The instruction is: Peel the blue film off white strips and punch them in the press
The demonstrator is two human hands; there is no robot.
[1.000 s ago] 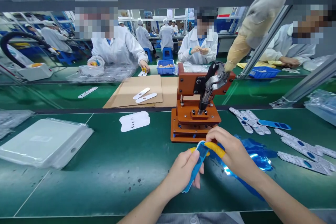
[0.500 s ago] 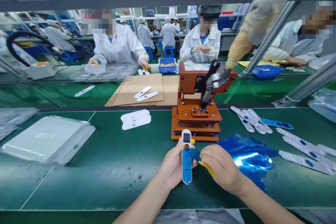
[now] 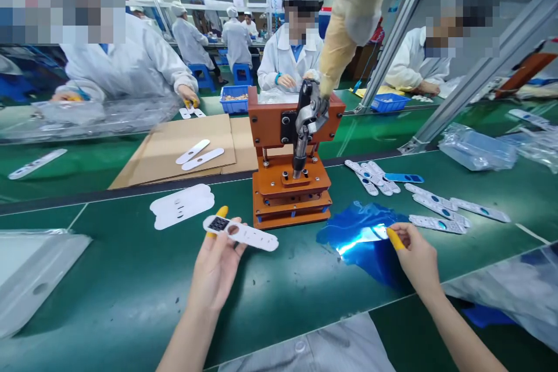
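1 head-worn camera looks forward and down over the green workbench point(image 3: 131, 296); the left hand point(image 3: 222, 267) and right hand point(image 3: 416, 256) are close, lower half, the orange toggle press point(image 3: 292, 186) beyond, a capped worker point(image 3: 290, 55) farther, upper centre.

Taking the brown cardboard point(image 3: 154, 148) as our mark, we see a blue bin point(image 3: 234, 107) of small pieces beyond it, a white-coated person point(image 3: 131, 55) behind its left part, and clear plastic packaging point(image 3: 475, 148) well apart to its right.
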